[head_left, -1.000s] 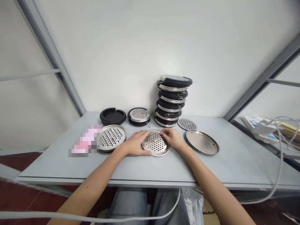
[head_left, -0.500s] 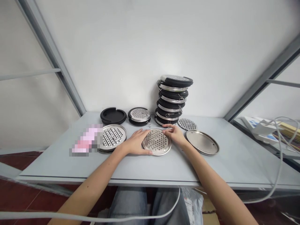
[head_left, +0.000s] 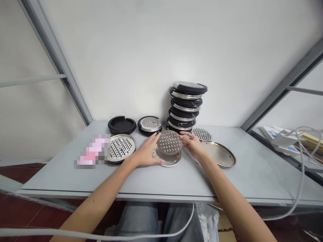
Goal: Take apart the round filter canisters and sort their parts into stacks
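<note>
A round metal grater disc (head_left: pixel 169 142), full of raised holes, is tilted up over a shallow round metal tray (head_left: pixel 172 160). My right hand (head_left: pixel 191 144) pinches the disc at its right edge between thumb and fingers. Around the tray's left side curves my left hand (head_left: pixel 147 151), its thumb on the near rim and its fingertips by the disc's left edge. The tray's far part is hidden behind the disc. Left of my left hand lies another grater disc (head_left: pixel 121 148) in a rimmed metal tray. A bare metal tray (head_left: pixel 218 154) sits beside my right forearm.
A tall stack of black holders and metal trays (head_left: pixel 185 107) stands against the wall, with a loose grater disc (head_left: pixel 202 134) beside it. Further left are a grater in a black holder (head_left: pixel 150 124) and a black ring-shaped holder (head_left: pixel 122 125). A white cable (head_left: pixel 301 174) hangs at right.
The grater disc has come up out of the tray, raised and tilted by my right hand, baring the tray's floor. My left hand has stayed at the tray's left side.
</note>
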`<state>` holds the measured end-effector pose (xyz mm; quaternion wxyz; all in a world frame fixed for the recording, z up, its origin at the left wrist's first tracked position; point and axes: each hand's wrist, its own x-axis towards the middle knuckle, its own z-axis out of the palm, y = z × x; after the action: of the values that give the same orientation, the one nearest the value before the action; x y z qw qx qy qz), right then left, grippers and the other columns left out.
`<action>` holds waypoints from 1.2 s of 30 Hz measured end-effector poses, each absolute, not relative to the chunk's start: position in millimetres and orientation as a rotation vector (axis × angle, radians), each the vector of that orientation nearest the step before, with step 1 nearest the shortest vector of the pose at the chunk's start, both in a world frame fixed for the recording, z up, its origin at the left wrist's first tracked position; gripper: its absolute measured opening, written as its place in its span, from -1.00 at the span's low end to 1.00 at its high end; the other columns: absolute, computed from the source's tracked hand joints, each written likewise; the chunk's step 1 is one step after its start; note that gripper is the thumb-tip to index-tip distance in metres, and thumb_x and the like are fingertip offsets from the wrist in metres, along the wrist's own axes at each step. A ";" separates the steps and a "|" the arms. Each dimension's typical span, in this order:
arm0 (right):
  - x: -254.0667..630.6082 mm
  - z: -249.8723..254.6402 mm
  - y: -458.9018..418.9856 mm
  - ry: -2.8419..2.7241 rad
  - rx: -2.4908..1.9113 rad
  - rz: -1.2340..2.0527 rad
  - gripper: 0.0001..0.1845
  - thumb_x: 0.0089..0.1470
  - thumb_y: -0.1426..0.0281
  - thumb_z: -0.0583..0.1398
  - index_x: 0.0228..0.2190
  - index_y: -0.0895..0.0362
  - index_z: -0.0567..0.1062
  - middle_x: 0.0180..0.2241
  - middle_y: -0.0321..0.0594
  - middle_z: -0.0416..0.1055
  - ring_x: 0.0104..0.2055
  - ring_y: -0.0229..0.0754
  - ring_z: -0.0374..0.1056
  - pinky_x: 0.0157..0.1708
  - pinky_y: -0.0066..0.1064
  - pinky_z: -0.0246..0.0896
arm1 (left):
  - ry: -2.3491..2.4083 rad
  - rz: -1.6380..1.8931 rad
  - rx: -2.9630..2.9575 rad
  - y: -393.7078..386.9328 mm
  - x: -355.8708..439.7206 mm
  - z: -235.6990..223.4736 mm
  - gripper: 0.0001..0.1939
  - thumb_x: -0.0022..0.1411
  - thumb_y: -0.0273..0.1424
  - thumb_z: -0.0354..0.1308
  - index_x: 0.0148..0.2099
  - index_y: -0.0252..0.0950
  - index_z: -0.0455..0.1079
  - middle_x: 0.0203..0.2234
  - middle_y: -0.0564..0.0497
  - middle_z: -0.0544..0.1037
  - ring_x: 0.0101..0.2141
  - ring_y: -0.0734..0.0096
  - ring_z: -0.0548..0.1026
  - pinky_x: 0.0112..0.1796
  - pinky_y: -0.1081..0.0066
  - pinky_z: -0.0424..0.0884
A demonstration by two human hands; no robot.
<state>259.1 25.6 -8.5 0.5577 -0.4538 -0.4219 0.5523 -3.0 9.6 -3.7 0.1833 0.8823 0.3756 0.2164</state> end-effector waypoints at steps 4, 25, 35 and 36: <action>251.2 -7.0 21.4 -1.028 -0.996 1.428 -0.55 -0.21 0.34 0.41 -0.20 0.09 0.48 -0.37 -0.26 0.52 -0.38 -0.26 0.41 -0.33 -0.40 0.30 | 1.049 0.785 2.523 10.6 0.0 -2.3 0.22 -0.10 -0.06 0.38 0.39 -0.19 -0.32 0.34 -0.14 -0.14 0.30 -0.01 -0.09 0.24 0.07 -0.02; 236.6 -10.1 3.1 -2.177 -0.939 0.486 0.14 -0.32 -0.02 0.39 0.23 0.07 0.13 0.29 0.01 0.00 0.31 0.18 -0.10 0.26 0.05 -0.17 | 0.952 0.786 2.387 6.2 1.6 1.3 0.20 -0.12 -0.08 0.40 0.39 -0.18 -0.27 0.30 -0.16 -0.02 0.27 -0.05 -0.01 0.22 0.02 0.01; 233.1 -13.2 1.1 -2.341 -0.944 0.509 0.29 -0.40 -0.06 0.40 0.28 0.09 0.01 0.31 0.10 -0.11 0.32 0.22 -0.12 0.23 0.09 -0.15 | 0.876 0.756 2.422 3.6 1.9 4.3 0.26 -0.15 -0.06 0.41 0.39 -0.18 -0.31 0.30 -0.18 0.00 0.26 -0.06 0.02 0.21 0.02 0.03; 233.9 -12.2 1.4 -2.317 -0.947 0.516 0.27 -0.40 -0.05 0.40 0.27 0.08 0.04 0.31 0.09 -0.09 0.32 0.23 -0.11 0.23 0.09 -0.16 | 0.879 0.780 2.408 3.6 1.9 4.4 0.29 -0.17 -0.06 0.42 0.39 -0.17 -0.36 0.28 -0.20 0.03 0.25 -0.07 0.05 0.20 0.02 0.05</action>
<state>233.9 1.4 -12.2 0.2888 -0.3547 -0.8680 0.1931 1.9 3.6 4.4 0.2291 0.8747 0.3195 0.2836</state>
